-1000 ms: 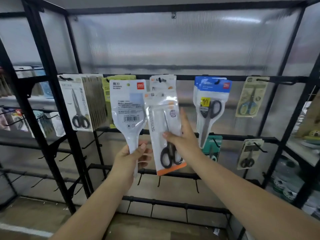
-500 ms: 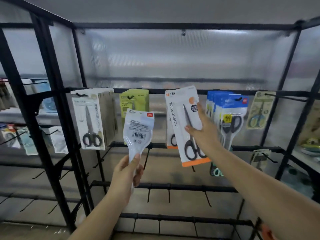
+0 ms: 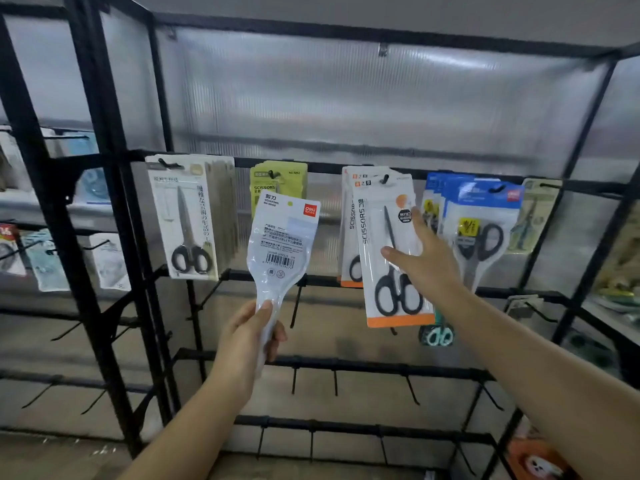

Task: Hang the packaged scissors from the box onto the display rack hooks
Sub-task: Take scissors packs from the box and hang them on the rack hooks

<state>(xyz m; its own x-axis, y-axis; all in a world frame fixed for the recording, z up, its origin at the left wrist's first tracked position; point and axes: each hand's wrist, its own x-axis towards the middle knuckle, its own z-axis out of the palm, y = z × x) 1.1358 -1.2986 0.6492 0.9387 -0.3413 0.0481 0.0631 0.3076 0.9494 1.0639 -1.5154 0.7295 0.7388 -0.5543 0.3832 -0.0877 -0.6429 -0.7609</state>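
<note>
Since the prior frame the orange-trimmed scissors pack [image 3: 393,251] now hangs on its hook [image 3: 383,179], right hand [image 3: 420,261] flat vs. its front – left hand [image 3: 251,336] grips the white pack [image 3: 282,245] by its narrow bottom, long axis upright, just below-right of the green packs' hook [image 3: 273,174].

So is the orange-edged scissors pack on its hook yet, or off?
On. The orange-edged scissors pack hangs with the hook through its top hole. The right hand rests on its front with straight fingers, not gripping.

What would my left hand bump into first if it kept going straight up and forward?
Probably the green scissors packs on their hook: the white pack in your left hand points at them, though depth is unclear.
</note>
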